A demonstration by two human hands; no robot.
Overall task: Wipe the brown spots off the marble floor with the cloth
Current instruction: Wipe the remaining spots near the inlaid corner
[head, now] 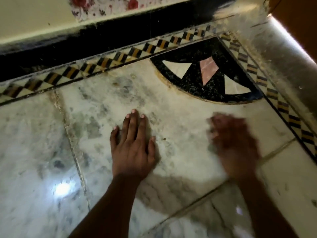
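1. The left hand point(133, 148) lies flat on the marble floor point(34, 134) at the centre of the frame, palm down, fingers straight and slightly spread; it grasps nothing.
2. The right hand point(235, 145) sits at centre right, badly smeared by motion blur; whether its fingers are curled or straight, and whether they hold anything, I cannot tell.
3. The cloth cannot be made out anywhere; if it is under the right hand, the blur hides it.
4. A small brown spot point(164, 138) lies on the white marble just right of the left hand's thumb, between the two hands; fainter brownish marks show near the slab's upper edge, and a brownish rim follows the curved edge of the black inlay point(193, 79) at upper centre right.
5. That inlay is a dark quarter-circle with cream triangles and a pink piece set in it; a checkered border strip point(103, 63) of black, yellow and cream runs diagonally across the upper frame and turns down the right side.
6. Above the strip runs a black skirting point(85, 43) under a cream wall; a floral-patterned fabric point(103, 6) shows at the top edge.
7. A bright glare spot point(62, 188) reflects off the floor at lower left.
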